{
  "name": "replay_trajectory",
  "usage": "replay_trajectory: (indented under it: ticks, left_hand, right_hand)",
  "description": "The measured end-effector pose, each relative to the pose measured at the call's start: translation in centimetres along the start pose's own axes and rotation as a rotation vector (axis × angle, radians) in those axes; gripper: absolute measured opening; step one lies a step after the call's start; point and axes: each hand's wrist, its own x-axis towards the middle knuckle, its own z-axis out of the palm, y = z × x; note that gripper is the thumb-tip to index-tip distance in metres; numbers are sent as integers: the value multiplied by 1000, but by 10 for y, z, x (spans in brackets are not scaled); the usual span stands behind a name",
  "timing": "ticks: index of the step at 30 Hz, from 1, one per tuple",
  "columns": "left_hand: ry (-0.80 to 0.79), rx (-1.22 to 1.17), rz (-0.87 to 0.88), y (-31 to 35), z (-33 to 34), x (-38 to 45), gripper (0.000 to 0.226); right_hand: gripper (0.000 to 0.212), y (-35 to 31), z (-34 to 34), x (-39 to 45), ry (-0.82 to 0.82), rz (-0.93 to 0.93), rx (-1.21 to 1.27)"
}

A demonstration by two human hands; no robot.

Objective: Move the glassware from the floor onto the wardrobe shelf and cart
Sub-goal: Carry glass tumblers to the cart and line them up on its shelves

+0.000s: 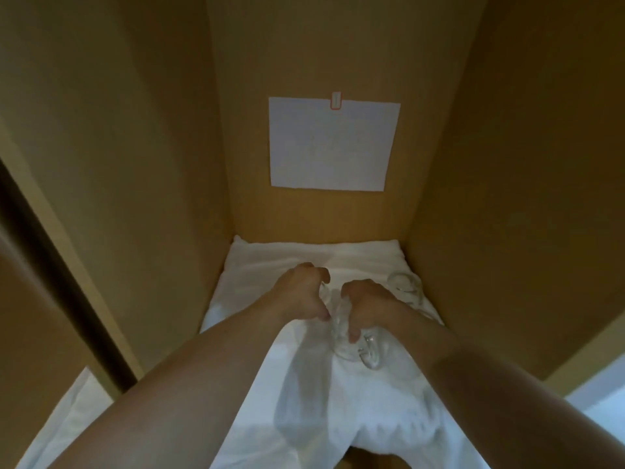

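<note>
Two hands, left hand [304,292] and right hand [367,304], curled round one clear handled glass mug [351,343] between them on soft white towelling [304,401] over the wardrobe shelf; likely to tip on letting go, or knock the second clear glass [406,287] just right of the right hand.

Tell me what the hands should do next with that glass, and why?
Probably let go gently and draw back. Both the left hand and right hand grip a clear glass mug that seems to sit on the white towel lining the wardrobe shelf, beside another glass.
</note>
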Motion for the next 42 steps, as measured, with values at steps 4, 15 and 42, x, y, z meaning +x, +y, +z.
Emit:
replay_trajectory:
  ticks: [4, 15, 42]
  left_hand:
    - [130, 163, -1, 0, -22, 6, 72]
    - [646, -134, 31, 65, -69, -38, 65]
    - [658, -1265, 673, 514, -37, -284, 98]
  right_hand:
    - [88, -11, -23, -11, 106, 38, 37]
    - [83, 16, -73, -124, 690, 60, 135]
    - [82, 223, -2, -586, 2018, -51, 1221]
